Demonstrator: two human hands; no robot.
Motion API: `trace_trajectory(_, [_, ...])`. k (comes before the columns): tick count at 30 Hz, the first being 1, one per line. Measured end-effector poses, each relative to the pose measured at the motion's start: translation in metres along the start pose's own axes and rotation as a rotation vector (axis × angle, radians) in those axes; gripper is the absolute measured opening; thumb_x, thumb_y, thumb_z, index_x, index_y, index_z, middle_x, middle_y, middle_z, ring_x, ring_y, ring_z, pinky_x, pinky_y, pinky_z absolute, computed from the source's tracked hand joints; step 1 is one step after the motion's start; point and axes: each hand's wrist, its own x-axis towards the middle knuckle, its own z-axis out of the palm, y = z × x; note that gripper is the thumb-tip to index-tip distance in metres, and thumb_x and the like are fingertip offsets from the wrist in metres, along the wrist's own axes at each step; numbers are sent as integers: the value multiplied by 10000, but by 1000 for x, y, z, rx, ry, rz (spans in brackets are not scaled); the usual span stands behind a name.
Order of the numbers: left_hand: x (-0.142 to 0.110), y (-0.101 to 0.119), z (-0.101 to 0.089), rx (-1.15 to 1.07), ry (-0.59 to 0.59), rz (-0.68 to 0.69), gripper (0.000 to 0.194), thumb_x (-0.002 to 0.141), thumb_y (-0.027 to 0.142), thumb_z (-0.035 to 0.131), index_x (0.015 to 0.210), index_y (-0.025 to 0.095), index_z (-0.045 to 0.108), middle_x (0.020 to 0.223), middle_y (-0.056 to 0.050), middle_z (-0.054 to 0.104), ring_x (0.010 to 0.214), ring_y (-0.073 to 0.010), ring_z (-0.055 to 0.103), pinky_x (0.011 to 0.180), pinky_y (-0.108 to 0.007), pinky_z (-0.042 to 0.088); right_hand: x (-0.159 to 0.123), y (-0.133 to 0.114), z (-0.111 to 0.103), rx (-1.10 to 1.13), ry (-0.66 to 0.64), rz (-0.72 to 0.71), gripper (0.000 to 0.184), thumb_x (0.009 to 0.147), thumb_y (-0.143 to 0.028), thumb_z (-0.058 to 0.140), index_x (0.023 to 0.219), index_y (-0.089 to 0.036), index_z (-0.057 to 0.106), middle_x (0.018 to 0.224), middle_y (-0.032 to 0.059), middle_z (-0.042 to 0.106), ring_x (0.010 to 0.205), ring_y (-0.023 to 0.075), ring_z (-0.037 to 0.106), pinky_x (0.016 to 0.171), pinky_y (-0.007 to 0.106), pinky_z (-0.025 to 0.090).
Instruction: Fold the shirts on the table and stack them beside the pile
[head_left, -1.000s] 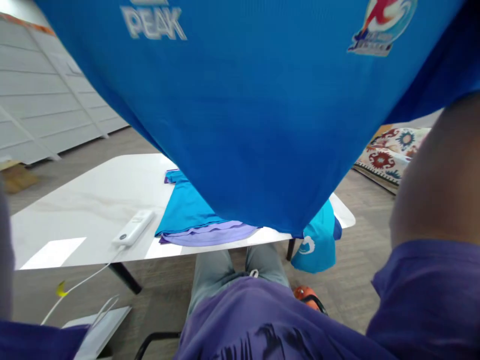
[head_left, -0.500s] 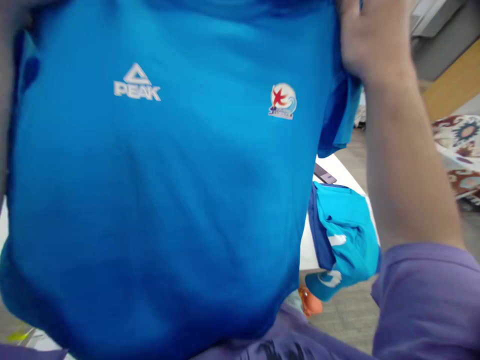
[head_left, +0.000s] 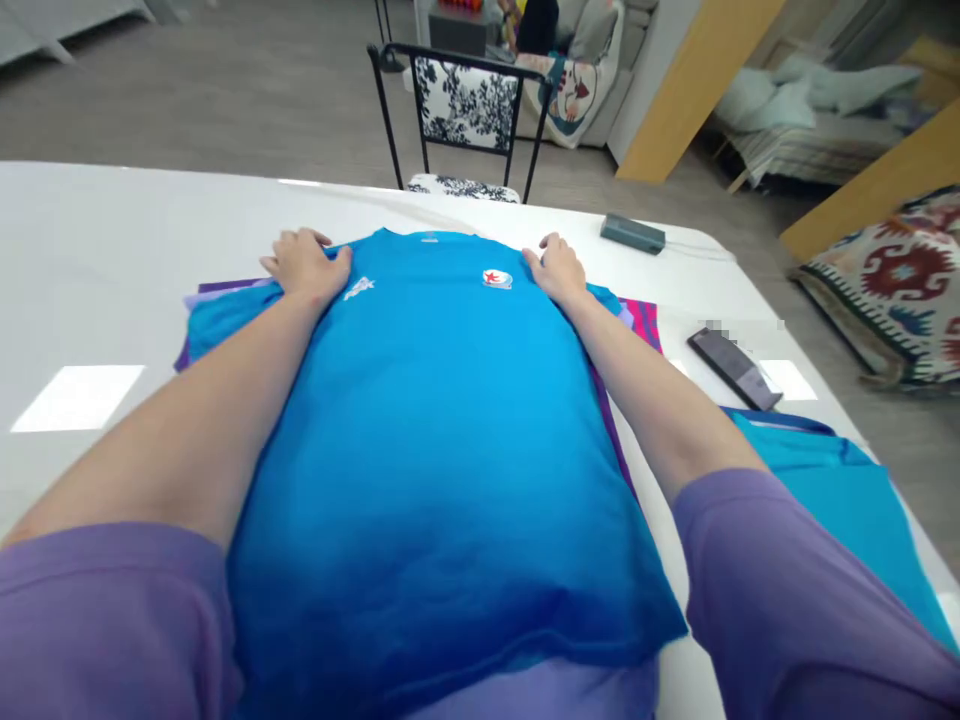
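Observation:
A blue T-shirt is spread front side up, its collar at the far end and its hem towards me. A white logo sits on one side of the chest and a round red-and-white badge on the other. My left hand is closed on the shoulder at the left of the collar. At the opposite shoulder, my right hand pinches the cloth, its fingertips partly hidden. Beneath the shirt, edges of purple and pink garments stick out at the sides.
The white table carries a grey-green case, a dark phone-like slab and folded turquoise clothing at the right. Beyond the far edge stands a chair with a black frame. A patterned cushion lies off to the right.
The T-shirt was held up close before my view; now it lies stretched out over the garments on the table. Both hands have gone down and away from me with its shoulders.

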Motion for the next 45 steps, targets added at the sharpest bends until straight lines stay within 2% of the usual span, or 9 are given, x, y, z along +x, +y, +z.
trace_trajectory(8, [7,23,-12,7,36,279,581,1090,687,597,1479,257,547,1740,33,402,1631,-252,233,1440,-535,49,-22,68,-96,-106,-27,-16,708,1111,-818,472,1402,-199,652,1244,161,757,1274,374,689,1166,604,537])
trace_trajectory(15, [-92,160,26,-83,-273,571,465,1042,593,737,1305,210,732,1191,-39,786,1101,-221,668,1227,-377,474,-218,188,-238,-402,-295,418,553,1033,-723,700,1154,-196,809,1119,166,827,1058,323,776,970,427,594])
trace_trajectory(20, [-228,276,91,-133,-631,637,367,991,612,772,1131,273,784,1144,-57,845,1109,-295,765,1002,-349,548,-350,231,-223,-374,-300,536,598,983,-657,799,1290,-144,771,1319,223,794,1164,333,770,932,365,574])
trace_trajectory(25, [-306,331,142,-111,-698,561,576,996,796,645,1104,249,790,1135,-128,867,1114,-335,800,935,-370,575,-411,212,-214,-150,-157,331,301,1064,-408,681,1263,-200,771,1266,136,812,1117,285,752,950,340,542])
trace_trajectory(30, [-315,355,163,-112,-764,456,696,941,912,612,866,239,771,882,-120,859,995,-326,823,835,-343,571,-431,200,-236,188,-236,244,492,1052,-696,658,1122,-229,795,1115,70,825,984,244,737,881,316,560])
trace_trajectory(33, [-316,365,171,-129,-780,412,646,920,874,678,829,240,757,877,-110,864,999,-317,819,801,-328,563,-416,201,-225,45,-15,423,543,1034,-705,688,1188,-190,763,1202,134,812,1091,279,745,931,342,571])
trace_trajectory(37, [-320,374,171,-202,-799,382,440,916,686,794,905,247,783,886,-70,873,924,-273,803,767,-313,572,-396,192,-208,-107,-197,422,494,1000,-629,784,1294,-232,775,1341,132,798,1230,318,738,990,363,573])
trace_trajectory(41, [-321,375,148,-353,-827,350,393,983,614,735,1033,225,768,960,-94,882,814,-247,778,732,-323,590,-403,187,-230,-210,-68,402,313,1104,-457,640,1263,-261,824,1380,159,770,1272,353,730,1005,421,591])
trace_trajectory(45, [-320,374,103,-542,-861,308,480,1054,672,595,1228,231,669,1132,-145,873,839,-244,813,746,-340,640,-422,181,-285,159,234,325,356,1104,-539,640,1165,-234,811,1079,125,796,1049,321,770,894,442,661])
